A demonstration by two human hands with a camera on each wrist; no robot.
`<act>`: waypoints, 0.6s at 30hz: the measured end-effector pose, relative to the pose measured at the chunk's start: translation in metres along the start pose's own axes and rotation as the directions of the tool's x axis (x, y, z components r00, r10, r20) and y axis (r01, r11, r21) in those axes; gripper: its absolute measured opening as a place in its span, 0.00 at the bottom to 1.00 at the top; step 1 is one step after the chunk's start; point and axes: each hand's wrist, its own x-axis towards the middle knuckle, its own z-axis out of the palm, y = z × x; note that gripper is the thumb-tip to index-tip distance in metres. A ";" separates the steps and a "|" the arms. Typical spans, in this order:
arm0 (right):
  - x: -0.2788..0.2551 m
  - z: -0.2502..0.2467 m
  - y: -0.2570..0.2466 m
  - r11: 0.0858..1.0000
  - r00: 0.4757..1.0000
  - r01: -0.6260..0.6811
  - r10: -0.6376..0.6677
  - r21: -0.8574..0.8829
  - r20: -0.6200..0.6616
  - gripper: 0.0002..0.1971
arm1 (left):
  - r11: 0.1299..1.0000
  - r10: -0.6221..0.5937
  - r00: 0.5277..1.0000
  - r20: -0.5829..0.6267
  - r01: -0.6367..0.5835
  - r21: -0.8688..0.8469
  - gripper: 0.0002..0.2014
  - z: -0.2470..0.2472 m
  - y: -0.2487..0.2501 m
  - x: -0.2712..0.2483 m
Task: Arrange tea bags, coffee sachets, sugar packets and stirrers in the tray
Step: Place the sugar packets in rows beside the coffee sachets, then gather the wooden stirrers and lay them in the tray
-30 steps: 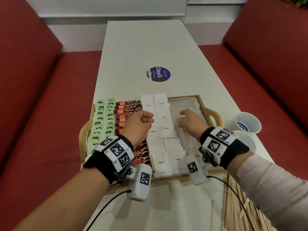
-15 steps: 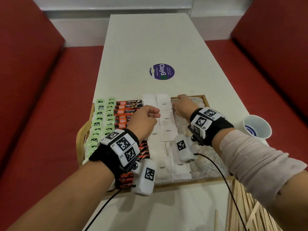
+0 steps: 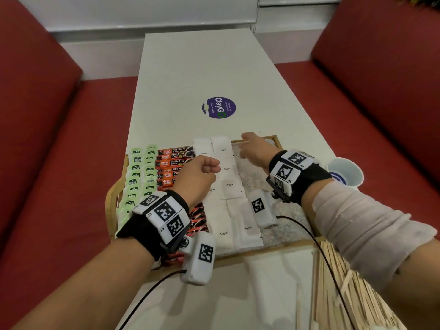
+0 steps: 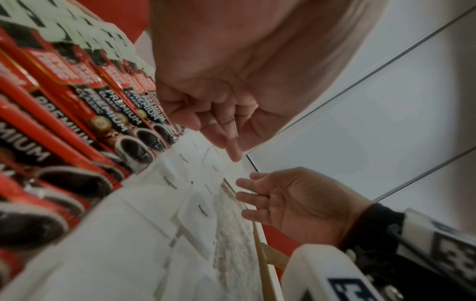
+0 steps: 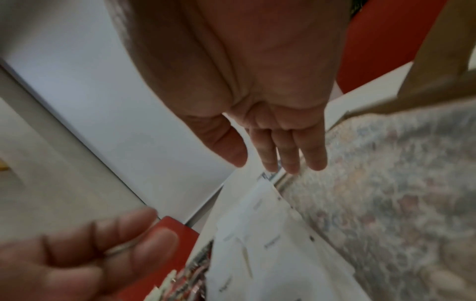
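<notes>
A wooden tray (image 3: 259, 253) holds green tea bags (image 3: 140, 177) at its left, then red and black coffee sachets (image 3: 175, 156), then two columns of white sugar packets (image 3: 228, 184). My left hand (image 3: 212, 167) hovers over the edge between coffee and sugar, fingers curled into a fist with nothing in it (image 4: 226, 130). My right hand (image 3: 246, 147) reaches to the far end of the tray, fingers straight (image 5: 278, 154), beside the farthest sugar packet and the far rim. Wooden stirrers (image 3: 338, 287) lie in a heap on the table at the near right.
The tray's right part shows only its speckled liner (image 3: 281, 225). A white paper cup (image 3: 345, 171) stands right of the tray. A purple sticker (image 3: 219, 107) marks the white table beyond. Red benches (image 3: 59, 163) flank the table on both sides.
My right hand has moved from the middle of the tray's bare right part to its far end, by the top sugar packet. My left hand has stayed fisted in place.
</notes>
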 end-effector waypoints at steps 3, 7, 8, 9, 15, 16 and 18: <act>-0.030 -0.016 0.003 0.996 0.997 0.055 -0.051 0.073 -0.058 0.25 | 1.000 0.018 1.000 0.021 -0.018 -0.013 0.15 0.007 0.005 -0.014; -0.079 -0.034 0.020 0.985 0.991 0.076 -0.058 0.153 -0.120 0.21 | 0.998 0.048 0.995 0.091 -0.045 -0.032 0.14 0.025 0.012 -0.033; -0.093 -0.039 0.025 0.982 0.988 0.085 -0.060 0.168 -0.144 0.20 | 0.998 0.053 0.992 0.112 -0.049 -0.038 0.14 0.031 0.013 -0.038; -0.106 -0.043 0.032 0.979 0.983 0.091 -0.059 0.181 -0.171 0.19 | 0.998 0.058 0.989 0.134 -0.053 -0.041 0.14 0.037 0.014 -0.043; -0.180 -0.060 0.083 0.977 0.953 0.005 0.060 0.215 -0.297 0.16 | 0.996 0.028 0.958 0.287 -0.001 -0.094 0.10 0.075 0.009 -0.072; -0.190 -0.061 0.092 0.976 0.946 0.000 0.070 0.218 -0.316 0.15 | 0.997 0.021 0.952 0.306 0.003 -0.079 0.10 0.081 0.005 -0.077; -0.206 -0.061 0.111 0.977 0.936 -0.018 0.091 0.211 -0.340 0.14 | 0.999 0.008 0.941 0.337 0.008 -0.047 0.08 0.092 -0.004 -0.086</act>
